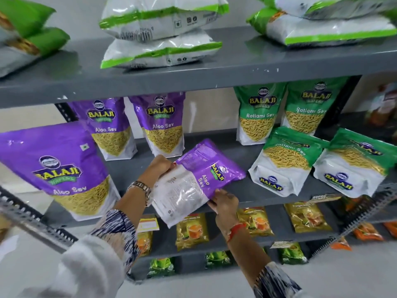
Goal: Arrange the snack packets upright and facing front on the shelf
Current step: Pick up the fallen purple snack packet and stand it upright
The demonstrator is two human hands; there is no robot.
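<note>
Both hands are on one purple Aloo Sev packet [199, 179], held tilted, back side up, over the front edge of the middle shelf [236, 155]. Left hand [161, 166] pinches its upper-left edge; right hand [224, 203] grips its lower edge, fingers curled under. The packet's white end overhangs the shelf lip.

Around it:
- Big Aloo Sev packet [58, 168] at front left, upright, face forward, leaning slightly; close to the left forearm.
- Two more Aloo Sev packets behind, [107, 125] and [163, 123], upright, face forward.
- Two Ratlami Sev packets at back right, [257, 112] and [311, 106], upright.
- Two Ratlami Sev packets at front right, [287, 160] and [352, 162], tipped back, white bases toward camera, just beside the held packet.

Open shelf space sits between the purple and green groups.

Top shelf [193, 74]: green-and-white bags [161, 33] lying flat, stacked. Lower shelves: yellow tea packets [307, 216], likely tea, print is blurred. Slotted metal upright [36, 220] crosses the lower-left view.
</note>
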